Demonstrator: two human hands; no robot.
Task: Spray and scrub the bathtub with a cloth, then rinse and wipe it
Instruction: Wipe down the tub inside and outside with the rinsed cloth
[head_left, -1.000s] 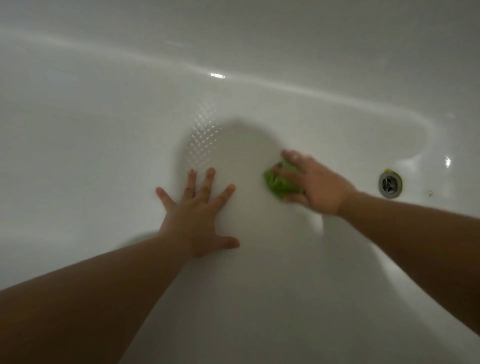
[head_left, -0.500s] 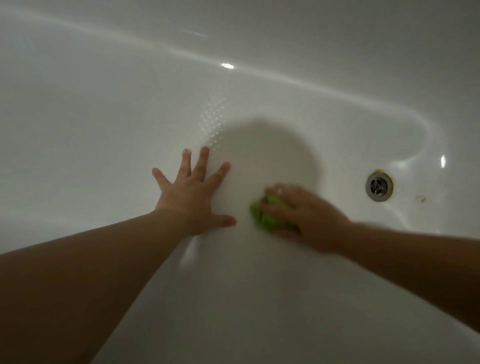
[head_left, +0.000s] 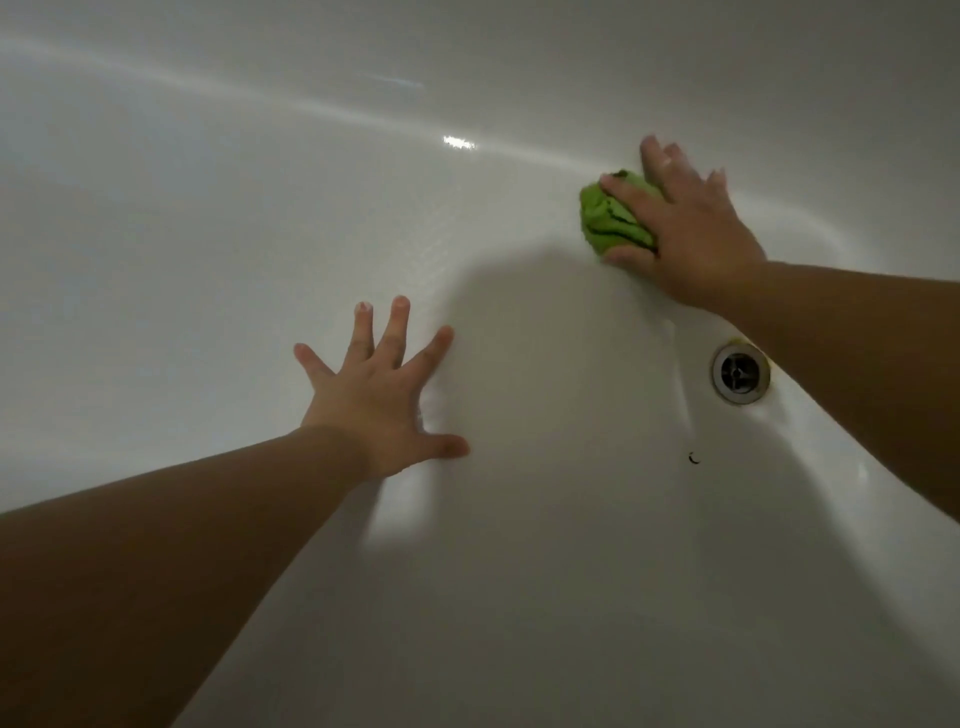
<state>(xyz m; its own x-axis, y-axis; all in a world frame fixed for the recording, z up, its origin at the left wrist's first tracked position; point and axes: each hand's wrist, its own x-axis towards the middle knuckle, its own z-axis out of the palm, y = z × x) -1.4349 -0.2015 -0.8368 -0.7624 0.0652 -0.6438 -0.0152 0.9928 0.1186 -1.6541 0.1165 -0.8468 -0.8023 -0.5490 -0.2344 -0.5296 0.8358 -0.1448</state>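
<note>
The white bathtub (head_left: 208, 260) fills the whole view. A crumpled green cloth (head_left: 608, 218) lies against the far curve of the tub, above the drain. My right hand (head_left: 685, 228) presses on the cloth, with the thumb and one finger wrapped round its edges; most of the cloth is hidden under the palm. My left hand (head_left: 379, 395) rests flat on the tub floor with its fingers spread wide, holding nothing.
A round metal drain (head_left: 740, 375) sits at the right, just below my right forearm. A small dark speck (head_left: 693, 458) lies on the floor below the drain. A shadow covers the tub floor between my hands.
My right hand has slid the green cloth away from me, up and to the right, from beside my left hand to the far curve. My left hand stays planted.
</note>
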